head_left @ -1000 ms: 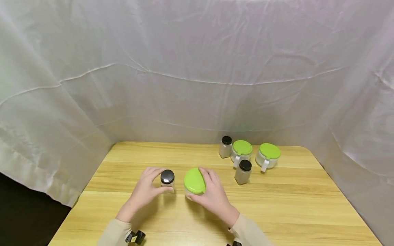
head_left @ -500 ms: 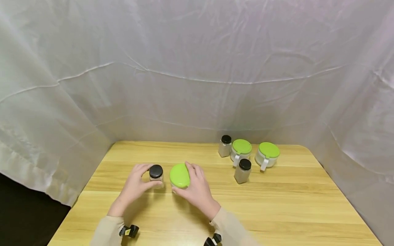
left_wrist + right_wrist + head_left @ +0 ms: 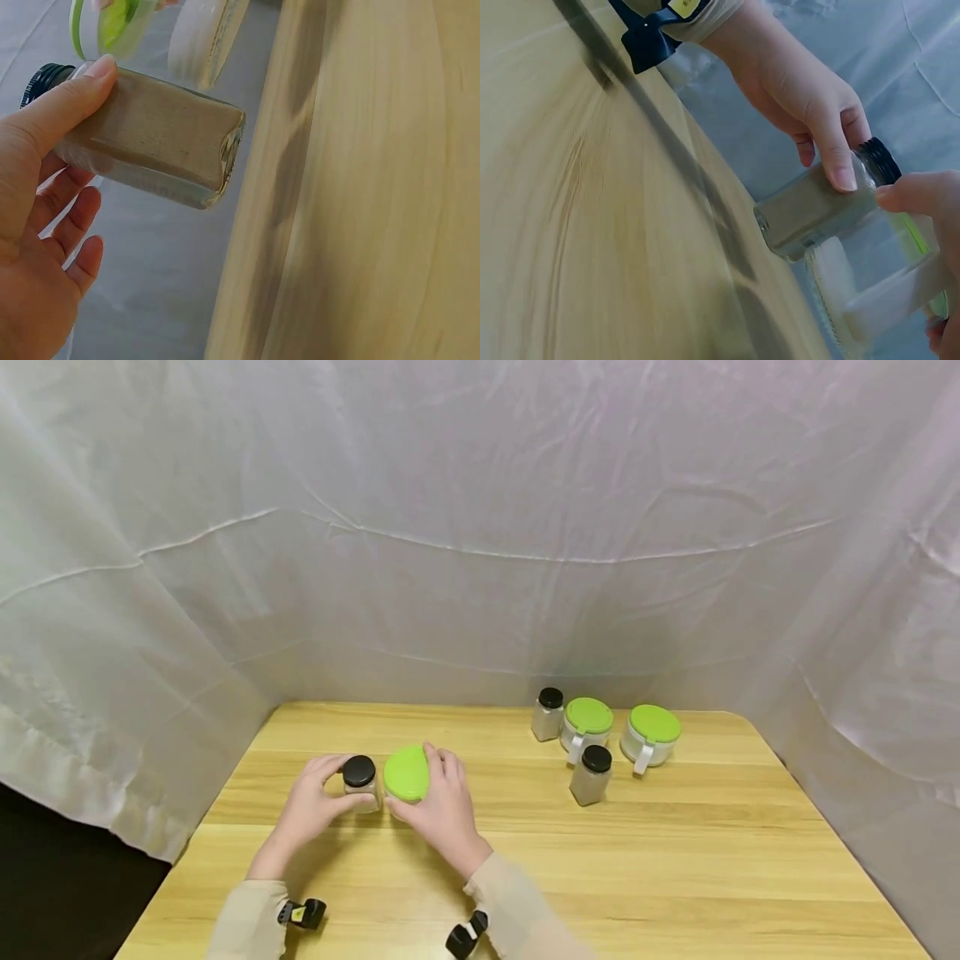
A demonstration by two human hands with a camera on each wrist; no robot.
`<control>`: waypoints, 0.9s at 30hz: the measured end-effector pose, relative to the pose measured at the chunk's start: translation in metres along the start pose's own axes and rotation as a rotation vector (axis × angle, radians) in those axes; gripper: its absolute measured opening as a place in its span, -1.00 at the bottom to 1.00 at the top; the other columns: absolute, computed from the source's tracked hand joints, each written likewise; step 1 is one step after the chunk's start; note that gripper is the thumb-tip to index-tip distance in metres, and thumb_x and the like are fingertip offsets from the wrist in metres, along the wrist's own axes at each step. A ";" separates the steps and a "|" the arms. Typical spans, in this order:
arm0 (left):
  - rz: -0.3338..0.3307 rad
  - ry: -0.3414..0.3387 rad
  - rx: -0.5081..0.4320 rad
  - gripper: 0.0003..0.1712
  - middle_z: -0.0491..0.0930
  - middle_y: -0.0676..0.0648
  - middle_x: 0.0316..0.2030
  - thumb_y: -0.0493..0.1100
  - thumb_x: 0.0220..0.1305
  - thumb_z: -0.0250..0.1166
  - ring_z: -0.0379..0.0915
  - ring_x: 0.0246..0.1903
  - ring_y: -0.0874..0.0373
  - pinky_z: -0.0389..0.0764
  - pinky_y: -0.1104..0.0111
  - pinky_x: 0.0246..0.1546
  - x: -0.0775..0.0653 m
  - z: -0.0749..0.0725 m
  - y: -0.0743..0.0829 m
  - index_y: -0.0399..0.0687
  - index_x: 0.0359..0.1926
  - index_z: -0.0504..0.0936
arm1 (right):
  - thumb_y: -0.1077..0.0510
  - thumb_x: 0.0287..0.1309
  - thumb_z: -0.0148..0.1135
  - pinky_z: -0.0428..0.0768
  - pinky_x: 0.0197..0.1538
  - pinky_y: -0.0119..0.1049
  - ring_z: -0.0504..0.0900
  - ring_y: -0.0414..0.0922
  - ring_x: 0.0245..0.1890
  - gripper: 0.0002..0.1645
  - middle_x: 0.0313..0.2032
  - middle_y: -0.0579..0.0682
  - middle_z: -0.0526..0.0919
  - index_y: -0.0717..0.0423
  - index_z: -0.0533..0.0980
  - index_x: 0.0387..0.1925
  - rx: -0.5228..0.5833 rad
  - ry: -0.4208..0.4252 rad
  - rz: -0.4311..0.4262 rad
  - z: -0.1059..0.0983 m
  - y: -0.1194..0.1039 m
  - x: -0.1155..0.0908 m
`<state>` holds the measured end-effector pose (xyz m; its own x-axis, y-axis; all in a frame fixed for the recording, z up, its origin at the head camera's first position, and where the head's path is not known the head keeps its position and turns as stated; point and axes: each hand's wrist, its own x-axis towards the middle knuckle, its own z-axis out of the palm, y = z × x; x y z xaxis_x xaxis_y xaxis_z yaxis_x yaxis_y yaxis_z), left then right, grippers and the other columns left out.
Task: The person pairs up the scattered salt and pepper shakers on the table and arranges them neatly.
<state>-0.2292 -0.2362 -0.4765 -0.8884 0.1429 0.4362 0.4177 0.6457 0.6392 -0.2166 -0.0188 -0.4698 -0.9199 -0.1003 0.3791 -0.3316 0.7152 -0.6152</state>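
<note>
My left hand (image 3: 309, 800) holds a square glass spice jar (image 3: 362, 787) with a black screw lid, thumb on one side and fingers on the other. Brownish powder fills much of the jar (image 3: 157, 131) in the left wrist view. Close beside it, my right hand (image 3: 444, 806) grips a round seasoning pot (image 3: 407, 774) with a bright green lid, its fingers over the right side. The pot's clear body and white base (image 3: 836, 281) show in the right wrist view. Both containers are upright above the wooden table (image 3: 637, 860), where shadows fall beneath them.
Toward the back right stand two green-lidded pots (image 3: 588, 717) (image 3: 652, 727) with white handles. Two black-lidded jars (image 3: 547, 718) (image 3: 591, 781) stand near them, one behind and one in front. A grey-white curtain (image 3: 480, 543) encloses the table's back and sides.
Both hands have moved left and slightly away from me, carrying the spice jar and the seasoning pot. The gap between the two containers has narrowed. The things at the back right stay put.
</note>
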 end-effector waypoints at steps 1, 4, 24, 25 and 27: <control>-0.003 -0.002 -0.002 -0.28 0.60 -0.21 0.06 -0.06 -0.15 0.59 0.38 0.11 -0.11 0.44 -0.14 0.10 0.000 -0.001 -0.001 -0.14 0.11 0.60 | -0.28 -0.16 0.49 0.60 0.10 -0.09 0.44 -0.02 0.16 0.16 0.16 0.10 0.43 0.10 0.22 0.40 0.003 0.004 0.008 0.003 -0.002 0.000; -0.008 -0.004 -0.006 -0.27 0.60 -0.23 0.07 -0.06 -0.15 0.59 0.38 0.12 -0.14 0.44 -0.16 0.11 0.000 -0.004 -0.006 -0.15 0.11 0.59 | -0.29 -0.17 0.50 0.60 0.11 -0.10 0.44 -0.02 0.17 0.17 0.16 0.10 0.43 0.10 0.22 0.41 0.002 0.020 0.032 0.011 -0.008 0.001; -0.112 -0.022 0.012 -0.30 0.61 -0.17 0.11 -0.05 -0.07 0.57 0.29 0.04 0.37 0.46 0.11 -0.02 -0.007 -0.018 -0.030 -0.10 0.14 0.60 | -0.29 -0.14 0.46 0.53 0.17 -0.14 0.40 -0.03 0.15 0.14 0.13 0.10 0.40 0.15 0.22 0.37 -0.061 0.070 0.136 0.056 -0.018 0.002; -0.112 -0.022 0.010 -0.30 0.61 -0.16 0.11 -0.05 -0.07 0.57 0.28 0.03 0.42 0.47 0.11 -0.02 -0.007 -0.018 -0.031 -0.10 0.15 0.60 | -0.29 -0.15 0.47 0.52 0.17 -0.14 0.39 -0.03 0.15 0.14 0.13 0.10 0.40 0.15 0.22 0.37 -0.064 0.073 0.135 0.058 -0.018 0.002; -0.111 -0.023 0.005 -0.30 0.61 -0.16 0.11 -0.05 -0.07 0.57 0.25 0.02 0.51 0.47 0.11 -0.03 -0.007 -0.019 -0.032 -0.09 0.15 0.59 | -0.29 -0.15 0.47 0.53 0.16 -0.15 0.39 -0.04 0.14 0.14 0.13 0.10 0.40 0.14 0.22 0.37 -0.075 0.080 0.133 0.061 -0.017 0.001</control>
<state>-0.2329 -0.2717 -0.4882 -0.9333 0.0874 0.3483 0.3157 0.6621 0.6797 -0.2250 -0.0735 -0.5012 -0.9342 0.0519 0.3530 -0.1885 0.7682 -0.6118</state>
